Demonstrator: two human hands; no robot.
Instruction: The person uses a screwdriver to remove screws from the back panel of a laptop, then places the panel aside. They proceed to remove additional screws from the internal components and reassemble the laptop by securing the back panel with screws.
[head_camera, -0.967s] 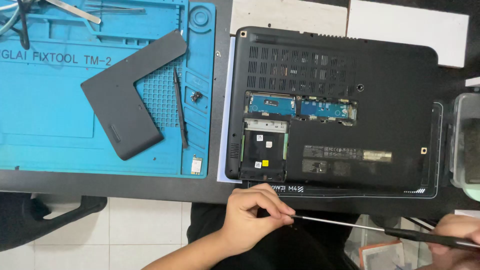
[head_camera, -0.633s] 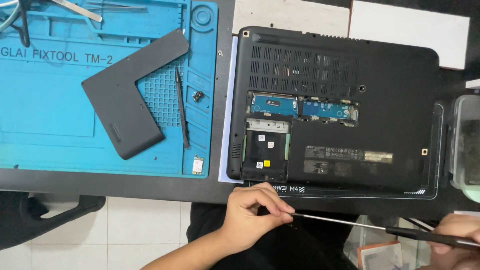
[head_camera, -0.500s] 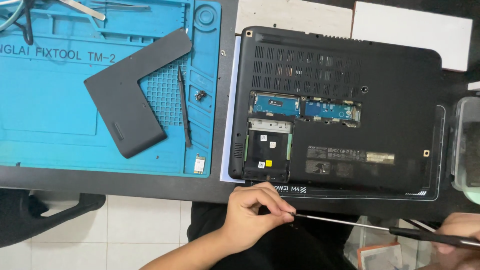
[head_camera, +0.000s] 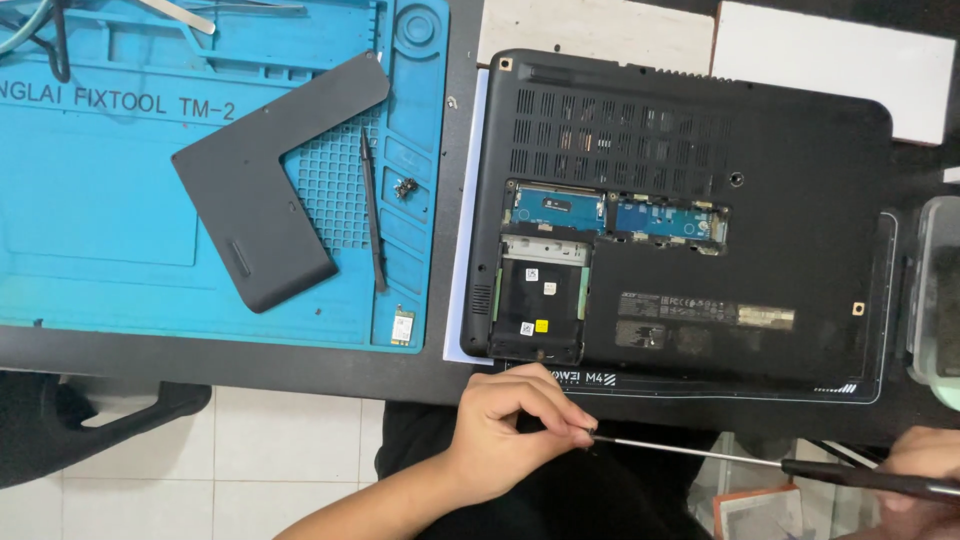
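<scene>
A black laptop (head_camera: 780, 200) lies upside down on the desk, its service bay open so that the hard drive (head_camera: 537, 300) and two memory modules (head_camera: 610, 215) show. In front of the desk edge my left hand (head_camera: 510, 420) pinches the tip of a long thin screwdriver (head_camera: 720, 455). My right hand (head_camera: 920, 475) holds the screwdriver's dark handle at the lower right, partly out of frame. Both hands hover below the laptop's front edge and do not touch it.
A blue repair mat (head_camera: 120, 220) lies at the left and carries the removed L-shaped black cover (head_camera: 260, 200), a black spudger (head_camera: 372, 210), small screws (head_camera: 405, 187) and a small card (head_camera: 402, 325). A clear container (head_camera: 935, 290) stands at the right edge. White boxes (head_camera: 830, 60) sit behind the laptop.
The view has shifted very slightly. Both hands keep the same hold on the screwdriver, and nothing on the desk has moved.
</scene>
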